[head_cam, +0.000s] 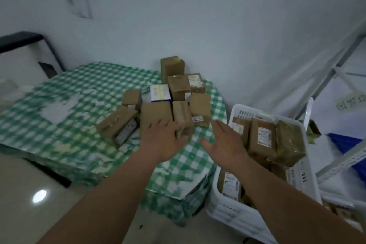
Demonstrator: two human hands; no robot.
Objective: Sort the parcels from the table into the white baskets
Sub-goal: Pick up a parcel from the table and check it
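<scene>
**Parcels heaped on tabletop, both hands reaching in**

Parcels [174, 93], brown cardboard, sit clustered at the right end of the checked green-and-white tabletop [79, 93]. Left hand [164, 140] is spread, fingers straight, touching the near side of a taped brown parcel [182, 119]; grip wide, nothing held. Right hand [223, 142] hovers just right of it over the tabletop edge, fingers extended, grip wide, holding nothing. White basket [257, 222] stands right of the tabletop, just beside it, already carrying several labelled parcels [263, 136]. View is motion-blurred.
</scene>
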